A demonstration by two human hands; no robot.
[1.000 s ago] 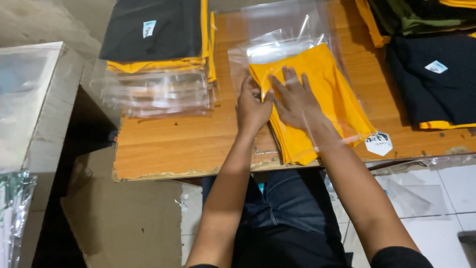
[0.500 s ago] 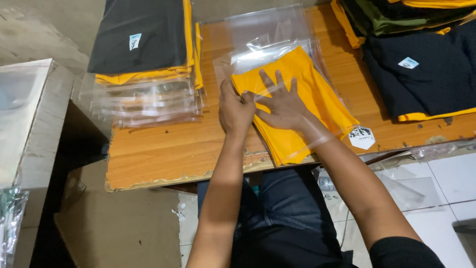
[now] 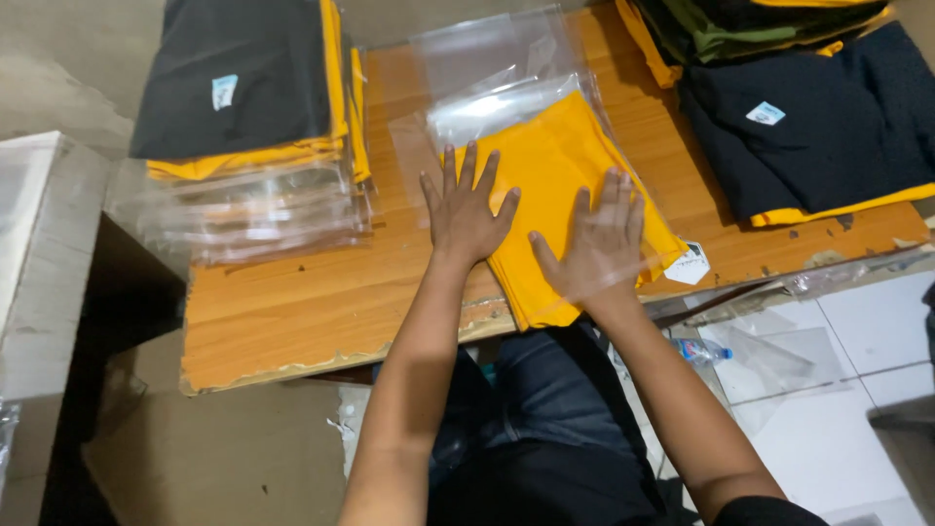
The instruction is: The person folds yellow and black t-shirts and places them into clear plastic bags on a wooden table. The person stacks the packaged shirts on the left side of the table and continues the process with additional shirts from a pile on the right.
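Note:
A folded yellow garment lies inside a clear plastic bag on the wooden table. My left hand lies flat with fingers spread on the garment's left edge. My right hand presses flat on its lower right part, and the bag's film appears to lie over the wrist. A white hexagonal tag sticks out at the garment's lower right corner.
A stack of black and yellow folded garments sits on a pile of clear bags at the left. Dark folded garments lie at the right. A cardboard box stands left; a plastic bottle lies on the tiled floor.
Both hands have spread apart and flattened: the left moved onto the garment's left edge, the right slid down toward its lower right. The view shifted slightly.

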